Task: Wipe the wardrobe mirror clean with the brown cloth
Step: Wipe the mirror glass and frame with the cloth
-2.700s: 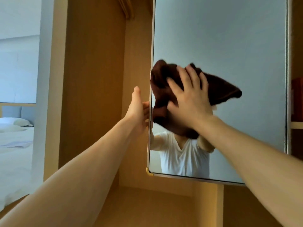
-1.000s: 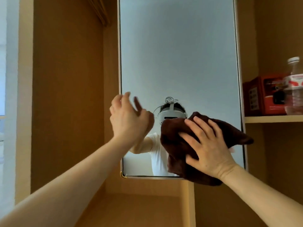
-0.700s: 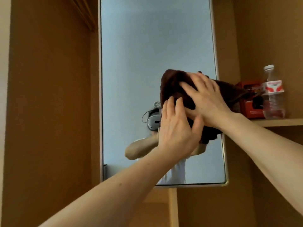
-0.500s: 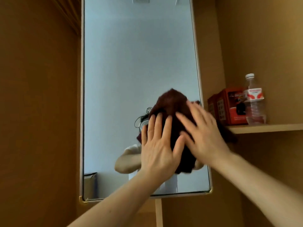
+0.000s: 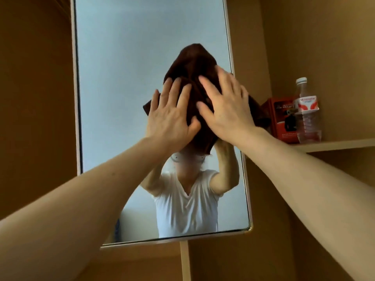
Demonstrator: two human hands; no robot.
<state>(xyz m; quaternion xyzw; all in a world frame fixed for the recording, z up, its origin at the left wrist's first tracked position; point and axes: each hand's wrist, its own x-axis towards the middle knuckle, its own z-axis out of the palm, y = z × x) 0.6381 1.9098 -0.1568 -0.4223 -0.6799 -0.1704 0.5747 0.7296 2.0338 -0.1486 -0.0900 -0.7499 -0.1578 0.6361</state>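
A tall wardrobe mirror point(image 5: 121, 82) in a thin metal frame fills the middle of the view. A bunched brown cloth point(image 5: 192, 63) lies flat against the glass, right of centre and near the mirror's right edge. My left hand point(image 5: 170, 116) presses on the cloth's lower left part with straight, spread fingers. My right hand point(image 5: 227, 108) presses on its right side, fingers also straight. Both hands hide much of the cloth. A person in a white shirt is reflected below the cloth.
A wooden shelf point(image 5: 345, 144) juts out at the right, carrying a red box point(image 5: 282, 118) and a clear water bottle point(image 5: 307, 112) close to the mirror's right edge. Wooden wardrobe panels point(image 5: 34, 118) flank the mirror on both sides.
My left hand left the mirror's left edge and joined my right hand on the cloth. Both hands have since slid the cloth upward on the glass.
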